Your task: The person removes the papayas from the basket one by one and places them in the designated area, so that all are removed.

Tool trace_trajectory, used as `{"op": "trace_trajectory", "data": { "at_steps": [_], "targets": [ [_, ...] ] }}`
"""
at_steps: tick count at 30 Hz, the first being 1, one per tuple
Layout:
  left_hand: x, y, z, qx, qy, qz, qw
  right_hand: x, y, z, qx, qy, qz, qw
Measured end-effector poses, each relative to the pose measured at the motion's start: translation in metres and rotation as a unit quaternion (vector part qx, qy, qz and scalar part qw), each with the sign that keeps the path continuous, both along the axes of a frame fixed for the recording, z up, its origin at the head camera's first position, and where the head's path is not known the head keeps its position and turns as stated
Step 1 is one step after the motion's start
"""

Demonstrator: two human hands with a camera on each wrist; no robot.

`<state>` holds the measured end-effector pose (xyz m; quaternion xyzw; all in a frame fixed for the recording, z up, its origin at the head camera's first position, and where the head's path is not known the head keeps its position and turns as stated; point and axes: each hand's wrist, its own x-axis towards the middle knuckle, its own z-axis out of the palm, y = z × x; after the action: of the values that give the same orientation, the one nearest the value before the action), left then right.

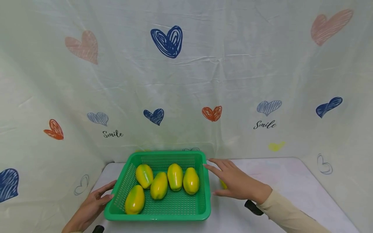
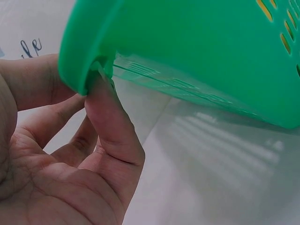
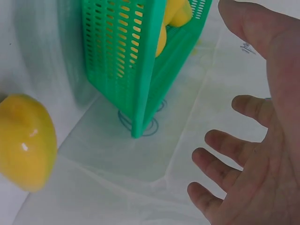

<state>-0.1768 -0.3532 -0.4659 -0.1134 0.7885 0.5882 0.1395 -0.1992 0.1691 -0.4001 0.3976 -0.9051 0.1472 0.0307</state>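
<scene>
The left hand (image 1: 92, 204) pinches the left rim of the green perforated basket (image 1: 157, 218) between thumb and fingers. The right hand (image 1: 237, 181), fingers spread and holding nothing, is near the basket's right rim. Five yellow-green fruits (image 1: 159, 186) lie inside the basket; one yellow fruit (image 3: 26, 143) lies right of it on the white table (image 1: 279, 181).

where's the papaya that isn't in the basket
In the head view, the loose papaya lies on the table right of the green basket, mostly hidden behind the right hand; the right wrist view shows it at the left edge.
</scene>
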Motion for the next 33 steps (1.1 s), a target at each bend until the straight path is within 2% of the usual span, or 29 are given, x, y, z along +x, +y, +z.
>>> {"op": "trace_trajectory", "data": {
  "at_steps": [9,16,27,33],
  "targets": [
    [0.001,0.002,0.000,0.003,0.000,0.003,1.0000,-0.005,-0.017,0.003,0.005,0.021,0.028,0.999],
    [0.001,0.002,0.001,0.004,0.002,0.001,1.0000,-0.011,-0.032,0.002,0.031,-0.007,0.021,0.999],
    [0.003,0.001,0.000,0.004,0.004,0.004,1.0000,-0.020,-0.059,0.001,0.057,-0.006,0.025,0.998],
    [0.001,0.003,-0.001,0.007,0.005,0.007,0.9999,-0.028,-0.069,-0.003,0.070,-0.006,0.011,0.997]
  ]
}}
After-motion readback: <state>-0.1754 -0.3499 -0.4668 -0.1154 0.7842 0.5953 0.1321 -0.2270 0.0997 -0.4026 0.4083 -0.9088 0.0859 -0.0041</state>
